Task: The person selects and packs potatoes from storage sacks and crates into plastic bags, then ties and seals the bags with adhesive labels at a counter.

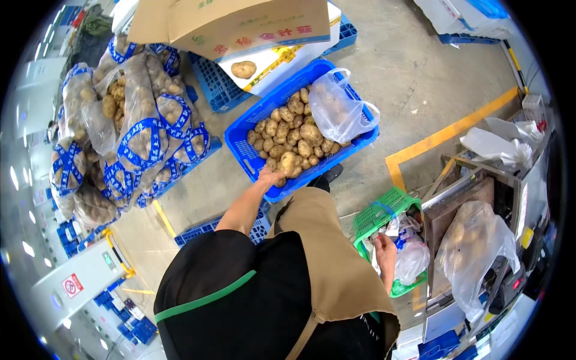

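Observation:
A blue plastic crate (243, 153) in front of me holds a heap of loose brown potatoes (300, 129). My left hand (271, 177) reaches over its near left side, fingers closed around a pale potato (288, 162) at the edge of the heap. A clear plastic bag (339, 111) with looped handles lies over the crate's right end. To my right, my right hand (386, 252) hangs over a green basket (375, 216) of crumpled plastic bags (413, 258). Its fingers are curled; whether anything is in them is hidden.
Mesh sacks of potatoes (144, 135) with blue tape are piled at left. Beyond the crate, cartons (234, 27) stand on a blue pallet (216, 90). At right, a filled clear bag (474, 246) rests on a metal-framed stand (432, 225). Yellow lines (453, 135) mark the floor.

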A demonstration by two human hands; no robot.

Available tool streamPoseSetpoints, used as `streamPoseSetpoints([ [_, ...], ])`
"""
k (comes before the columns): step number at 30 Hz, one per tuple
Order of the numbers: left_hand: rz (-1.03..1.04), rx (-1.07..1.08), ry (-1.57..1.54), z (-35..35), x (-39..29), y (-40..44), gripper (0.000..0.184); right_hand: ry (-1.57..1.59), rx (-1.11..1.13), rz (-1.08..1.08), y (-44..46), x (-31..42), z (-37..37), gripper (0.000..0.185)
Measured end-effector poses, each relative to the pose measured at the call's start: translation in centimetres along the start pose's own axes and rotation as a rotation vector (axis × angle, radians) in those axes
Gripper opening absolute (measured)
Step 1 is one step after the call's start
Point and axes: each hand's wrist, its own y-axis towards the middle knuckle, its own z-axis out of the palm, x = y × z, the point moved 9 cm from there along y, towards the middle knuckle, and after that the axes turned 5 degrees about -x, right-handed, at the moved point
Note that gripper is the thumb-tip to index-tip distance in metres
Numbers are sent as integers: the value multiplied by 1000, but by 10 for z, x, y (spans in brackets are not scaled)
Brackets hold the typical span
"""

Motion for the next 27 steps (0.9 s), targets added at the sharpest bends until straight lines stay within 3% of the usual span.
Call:
streamPoseSetpoints([
  [2,-77,81,93,18,44,29,64,-21,58,38,0,11,1,35],
  [6,-339,199,-67,-2,34,-25,46,28,50,-14,-4,14,12,33],
  [7,-336,185,13,-5,33,-31,32,42,65,-16,-5,7,18,33],
  [10,56,-26,166,3,64,-1,17,74,109,-20,-12,-22,37,35],
  [13,105,-84,204,2,83,-8,11,35,144,-49,-29,-20,45,38],
  [14,94,-64,197,0,88,-14,12,19,153,-76,-31,-24,46,38],
  [16,78,60,155,-14,93,-37,33,79,197,-34,-38,-47,58,40],
  [17,-163,113,-127,-6,129,-38,26,135,217,-19,-41,-62,67,39],
  [18,-186,90,-180,-11,137,-49,27,238,243,49,-43,-87,78,39],
  [19,-211,72,-230,-16,145,-66,29,298,284,-19,-52,-90,86,40],
  [20,-235,58,-274,-21,159,-79,30,416,294,136,-56,-142,104,41],
  [21,-131,92,-289,-21,171,-85,34,534,283,293,-60,-194,121,42],
  [24,35,172,-238,-29,210,-116,41,433,326,384,-84,-201,118,42],
  [26,-64,180,-129,-55,217,-159,41,387,336,404,-88,-197,114,42],
  [27,-124,158,-237,-56,238,-158,41,366,340,409,-88,-195,114,42],
])
